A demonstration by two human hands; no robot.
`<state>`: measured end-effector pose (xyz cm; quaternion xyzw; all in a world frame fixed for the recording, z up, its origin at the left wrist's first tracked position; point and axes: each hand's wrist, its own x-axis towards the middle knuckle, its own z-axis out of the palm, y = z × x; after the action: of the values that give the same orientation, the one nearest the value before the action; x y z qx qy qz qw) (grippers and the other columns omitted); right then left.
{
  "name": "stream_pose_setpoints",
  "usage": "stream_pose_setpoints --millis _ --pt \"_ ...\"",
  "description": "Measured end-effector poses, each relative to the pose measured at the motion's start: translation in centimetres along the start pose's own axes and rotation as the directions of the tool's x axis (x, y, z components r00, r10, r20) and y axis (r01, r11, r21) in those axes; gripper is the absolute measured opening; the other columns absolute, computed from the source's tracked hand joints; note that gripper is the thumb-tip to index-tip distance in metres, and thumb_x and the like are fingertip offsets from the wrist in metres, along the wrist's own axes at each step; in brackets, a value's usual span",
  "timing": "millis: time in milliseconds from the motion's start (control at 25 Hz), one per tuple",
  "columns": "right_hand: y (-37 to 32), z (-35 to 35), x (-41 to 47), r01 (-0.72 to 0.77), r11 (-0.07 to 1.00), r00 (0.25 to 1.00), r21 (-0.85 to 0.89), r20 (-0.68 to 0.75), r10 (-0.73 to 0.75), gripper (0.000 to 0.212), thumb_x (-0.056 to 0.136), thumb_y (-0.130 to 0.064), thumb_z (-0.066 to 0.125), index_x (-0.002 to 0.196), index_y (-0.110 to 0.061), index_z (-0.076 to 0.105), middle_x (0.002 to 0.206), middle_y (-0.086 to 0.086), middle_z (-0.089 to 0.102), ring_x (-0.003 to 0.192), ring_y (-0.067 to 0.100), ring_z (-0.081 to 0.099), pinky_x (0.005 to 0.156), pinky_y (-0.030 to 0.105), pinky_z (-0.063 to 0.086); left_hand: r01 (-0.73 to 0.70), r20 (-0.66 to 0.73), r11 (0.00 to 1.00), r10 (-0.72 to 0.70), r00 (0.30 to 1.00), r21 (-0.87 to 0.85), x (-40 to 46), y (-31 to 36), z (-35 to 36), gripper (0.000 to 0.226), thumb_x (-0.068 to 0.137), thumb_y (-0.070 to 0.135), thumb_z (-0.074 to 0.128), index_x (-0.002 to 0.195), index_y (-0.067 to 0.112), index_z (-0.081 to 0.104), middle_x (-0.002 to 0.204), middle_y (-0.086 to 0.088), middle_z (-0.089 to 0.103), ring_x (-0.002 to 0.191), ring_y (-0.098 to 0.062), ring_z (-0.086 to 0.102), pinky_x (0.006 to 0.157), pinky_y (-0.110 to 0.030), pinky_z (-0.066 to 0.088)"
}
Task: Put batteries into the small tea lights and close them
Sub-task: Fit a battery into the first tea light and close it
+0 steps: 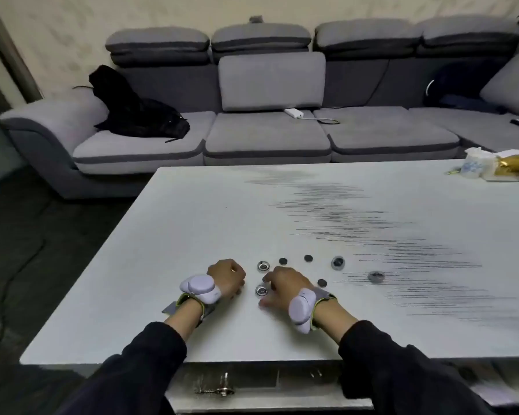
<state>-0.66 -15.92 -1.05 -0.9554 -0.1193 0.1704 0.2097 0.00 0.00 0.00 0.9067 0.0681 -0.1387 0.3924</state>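
Small round tea lights lie on the white table point(162, 265): one point(263, 266) just beyond my hands, one point(262, 290) between them, two more tea lights point(338, 262) point(376, 276) off to the right. Dark coin batteries point(283, 261) point(308, 258) point(322, 283) lie loose among them. My left hand point(226, 278) rests on the table as a closed fist, and I cannot see anything in it. My right hand point(285, 287) rests with fingers spread beside the near tea light, fingertips at its right edge, holding nothing.
A plastic bag and a gold packet point(498, 166) sit at the table's far right corner. A grey sofa point(267, 136) stands behind the table, with a black backpack point(135, 112) on it. Keys point(222, 387) hang below the table's front edge.
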Motion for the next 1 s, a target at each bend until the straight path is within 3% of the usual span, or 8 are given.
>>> stream_pose_setpoints --millis 120,280,400,600,640,720,840,1000 --pt "-0.5 0.7 0.3 0.004 1.000 0.998 -0.016 -0.061 -0.004 0.031 0.076 -0.031 0.058 0.097 -0.008 0.059 0.103 0.010 0.055 0.100 0.034 0.056 0.072 0.031 0.040 -0.018 0.041 0.991 0.024 0.999 -0.134 0.0 -0.1 0.7 0.020 0.080 0.014 0.046 0.066 0.013 0.061 0.073 -0.009 0.071 0.061 -0.026 0.065 0.064 -0.032 0.054" --pt "0.4 -0.1 0.8 0.029 0.998 0.977 0.056 -0.214 -0.016 0.029 0.080 -0.033 0.058 0.096 -0.010 0.060 0.105 0.012 0.061 0.097 0.031 0.057 0.072 0.032 0.041 0.002 0.015 0.953 0.003 1.000 -0.304 1.2 0.1 1.8 0.024 0.083 0.016 0.048 0.063 0.013 0.062 0.068 -0.011 0.071 0.057 -0.027 0.063 0.069 -0.041 0.057" --pt "2.0 -0.6 0.5 0.116 0.983 0.960 0.145 -0.269 -0.074 0.028 0.078 -0.034 0.063 0.099 -0.015 0.063 0.101 0.008 0.062 0.095 0.025 0.059 0.080 0.033 0.045 0.085 0.129 0.794 -0.009 0.992 -0.602 1.4 0.6 3.5 0.023 0.090 0.010 0.049 0.075 0.003 0.065 0.059 -0.005 0.064 0.051 -0.017 0.061 0.066 -0.036 0.059" --pt "3.0 -1.1 0.2 0.173 0.972 0.923 0.158 -0.370 -0.104 0.027 0.079 -0.031 0.065 0.099 -0.013 0.063 0.095 0.005 0.058 0.079 0.015 0.049 0.075 0.029 0.041 0.260 0.321 0.438 0.069 0.944 -0.860 1.1 2.3 4.5 0.024 0.093 0.001 0.042 0.096 -0.009 0.063 0.085 -0.019 0.067 0.058 -0.016 0.068 0.068 -0.029 0.060" --pt "3.0 -1.4 0.3 0.191 0.965 0.915 0.179 -0.389 -0.109 0.026 0.079 -0.030 0.065 0.099 -0.013 0.064 0.093 0.004 0.057 0.076 0.015 0.049 0.072 0.025 0.041 0.286 0.341 0.392 0.077 0.937 -0.874 1.2 2.6 4.3 0.024 0.094 0.000 0.041 0.097 -0.009 0.062 0.085 -0.019 0.069 0.060 -0.017 0.070 0.064 -0.029 0.060" --pt "3.2 -2.1 0.3 0.209 0.950 0.909 0.231 -0.404 -0.102 0.024 0.082 -0.029 0.063 0.101 -0.014 0.066 0.090 0.001 0.057 0.072 0.019 0.056 0.064 0.011 0.038 0.300 0.358 0.398 0.081 0.930 -0.867 1.2 2.7 3.9 0.023 0.093 0.002 0.043 0.095 -0.007 0.064 0.082 -0.016 0.072 0.061 -0.017 0.072 0.061 -0.025 0.059" --pt "4.5 -3.2 0.4 0.124 0.967 0.924 0.222 -0.382 -0.030 0.023 0.086 -0.024 0.059 0.105 -0.013 0.064 0.095 0.005 0.065 0.081 0.020 0.057 0.064 0.008 0.036 0.295 0.341 0.393 0.050 0.939 -0.871 1.4 2.1 3.6 0.019 0.092 0.004 0.047 0.090 0.000 0.066 0.081 -0.013 0.072 0.061 -0.014 0.071 0.063 -0.022 0.059" --pt "5.2 -2.7 0.6 -0.052 0.999 0.991 -0.015 -0.125 0.050 0.028 0.079 -0.029 0.062 0.105 -0.018 0.061 0.097 0.006 0.061 0.104 0.024 0.054 0.084 0.032 0.044 0.295 0.320 0.335 0.022 0.947 -0.895 1.4 0.9 3.2 0.019 0.092 0.001 0.046 0.104 0.003 0.060 0.091 -0.014 0.065 0.063 -0.016 0.072 0.067 -0.026 0.059"
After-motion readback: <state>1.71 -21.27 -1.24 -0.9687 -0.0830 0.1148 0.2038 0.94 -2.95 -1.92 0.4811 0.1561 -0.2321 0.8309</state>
